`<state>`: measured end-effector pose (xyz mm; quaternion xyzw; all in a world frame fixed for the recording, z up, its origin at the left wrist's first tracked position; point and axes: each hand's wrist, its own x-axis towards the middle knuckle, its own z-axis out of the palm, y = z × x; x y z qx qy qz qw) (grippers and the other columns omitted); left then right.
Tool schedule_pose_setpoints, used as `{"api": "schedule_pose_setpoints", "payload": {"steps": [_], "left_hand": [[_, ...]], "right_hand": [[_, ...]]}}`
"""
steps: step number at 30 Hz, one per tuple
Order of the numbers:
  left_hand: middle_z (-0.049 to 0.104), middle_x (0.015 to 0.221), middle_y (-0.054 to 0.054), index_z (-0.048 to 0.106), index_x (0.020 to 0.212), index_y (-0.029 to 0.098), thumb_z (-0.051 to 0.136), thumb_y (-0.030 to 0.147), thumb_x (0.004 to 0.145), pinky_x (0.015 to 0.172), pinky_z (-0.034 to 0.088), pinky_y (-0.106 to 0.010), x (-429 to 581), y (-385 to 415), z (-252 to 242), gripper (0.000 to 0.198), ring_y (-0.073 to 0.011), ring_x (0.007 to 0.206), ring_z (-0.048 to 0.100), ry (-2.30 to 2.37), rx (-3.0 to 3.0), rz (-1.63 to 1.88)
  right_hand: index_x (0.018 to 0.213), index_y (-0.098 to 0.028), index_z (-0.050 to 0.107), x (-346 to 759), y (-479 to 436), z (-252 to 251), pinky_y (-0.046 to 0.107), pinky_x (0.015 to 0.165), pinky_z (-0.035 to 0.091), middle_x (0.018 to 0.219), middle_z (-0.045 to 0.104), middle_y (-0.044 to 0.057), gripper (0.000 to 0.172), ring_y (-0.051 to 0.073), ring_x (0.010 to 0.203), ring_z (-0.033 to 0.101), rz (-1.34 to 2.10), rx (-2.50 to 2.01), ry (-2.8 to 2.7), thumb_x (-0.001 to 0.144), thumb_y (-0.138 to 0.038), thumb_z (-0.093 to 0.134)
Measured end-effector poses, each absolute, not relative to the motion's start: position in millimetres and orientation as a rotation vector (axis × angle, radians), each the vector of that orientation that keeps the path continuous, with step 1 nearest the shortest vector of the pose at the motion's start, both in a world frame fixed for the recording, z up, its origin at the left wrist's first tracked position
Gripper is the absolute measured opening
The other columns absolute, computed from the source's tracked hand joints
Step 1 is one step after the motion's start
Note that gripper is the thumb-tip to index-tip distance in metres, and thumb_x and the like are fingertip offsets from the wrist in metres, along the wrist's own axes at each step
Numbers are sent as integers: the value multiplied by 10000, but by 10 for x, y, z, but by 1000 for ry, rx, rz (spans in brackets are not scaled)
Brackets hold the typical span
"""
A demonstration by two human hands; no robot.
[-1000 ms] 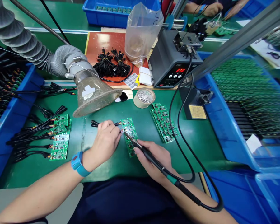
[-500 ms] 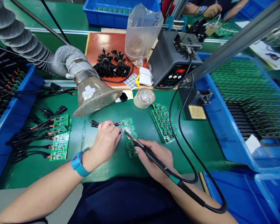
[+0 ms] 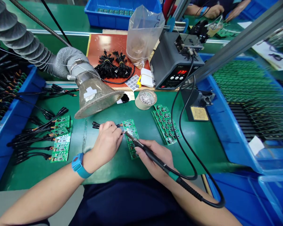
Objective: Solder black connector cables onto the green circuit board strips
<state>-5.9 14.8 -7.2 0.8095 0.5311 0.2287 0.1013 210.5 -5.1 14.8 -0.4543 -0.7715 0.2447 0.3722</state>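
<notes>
Red digits "370" lit on display of dark grey soldering station. Station's small front lettering too fine to read; likewise print on label sheet, marking on plastic bag.

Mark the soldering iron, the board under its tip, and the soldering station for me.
Soldering iron (image 3: 153,158): head view, on its black handle.
Circuit board (image 3: 130,126): head view, on its upper half.
Soldering station (image 3: 169,58): head view, on its gray casing.

Black cable partly hidden behind the left hand
</notes>
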Motion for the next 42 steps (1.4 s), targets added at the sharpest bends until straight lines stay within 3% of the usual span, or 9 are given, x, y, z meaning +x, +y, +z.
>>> {"api": "schedule_pose_setpoints", "payload": {"steps": [15, 42], "left_hand": [[638, 812, -63, 668, 826, 176, 654, 166, 940, 777, 387, -397, -49, 184, -31, 116, -259, 908, 526, 1577, 2328, 689], [634, 751, -60, 640, 760, 191, 618, 170, 945, 735, 354, -402, 2, 191, -7, 188, -259, 852, 503, 1615, 2375, 619]], "right_hand": [[1081, -207, 668, 2096, -33, 178, 246, 654, 608, 768, 756, -2, 114, 141, 598, 716, 656, -1174, -1973, 977, -253, 664], [1078, -223, 677, 2103, -10, 212, 253, 633, 617, 757, 759, -3, 106, 150, 595, 725, 707, -1215, -1956, 981, -260, 651]]}}
